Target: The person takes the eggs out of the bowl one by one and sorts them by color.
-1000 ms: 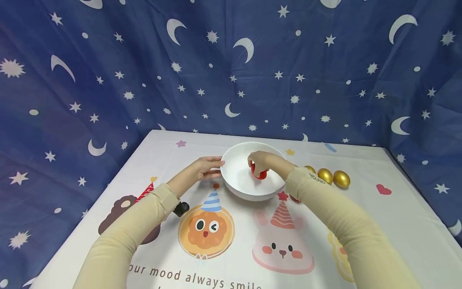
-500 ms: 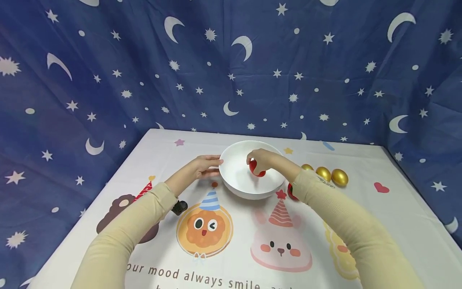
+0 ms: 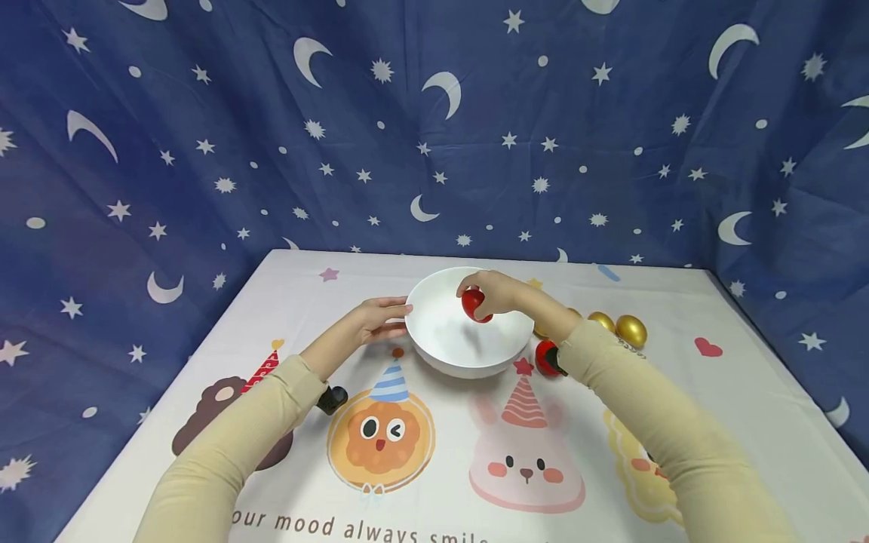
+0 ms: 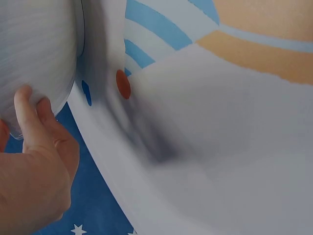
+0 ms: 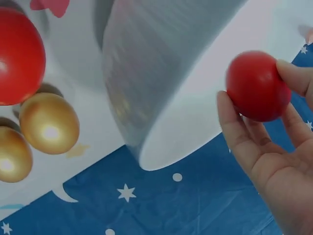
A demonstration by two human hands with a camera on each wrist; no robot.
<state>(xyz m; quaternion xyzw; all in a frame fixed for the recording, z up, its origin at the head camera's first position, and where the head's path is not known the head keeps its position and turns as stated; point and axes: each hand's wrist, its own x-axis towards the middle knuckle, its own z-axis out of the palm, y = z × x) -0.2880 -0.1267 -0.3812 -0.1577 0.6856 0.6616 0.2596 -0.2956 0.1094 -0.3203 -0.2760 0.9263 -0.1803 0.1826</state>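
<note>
My right hand [image 3: 493, 292] pinches a shiny red ball [image 5: 258, 85] between thumb and fingers. It holds the ball above the inside of a white bowl [image 3: 434, 328], clear of the bowl's bottom. My left hand [image 3: 377, 320] touches the left side of the bowl with nearly straight fingers; in the left wrist view the fingertips [image 4: 23, 93] rest against its outer wall. A second red ball [image 3: 545, 356] lies on the table right of the bowl, partly hidden by the black wrist camera. Several golden eggs [image 3: 631, 331] lie behind the right forearm, some partly covered by it.
The white tablecloth [image 3: 679, 407] bears printed cartoon cakes, stars and lettering. A dark blue curtain [image 3: 380, 188] with moons and stars hangs behind the table and along its left side.
My right hand has risen from the bowl's bottom with the red ball, moving slightly left. The left hand stays at the bowl. The second red ball shows more now.
</note>
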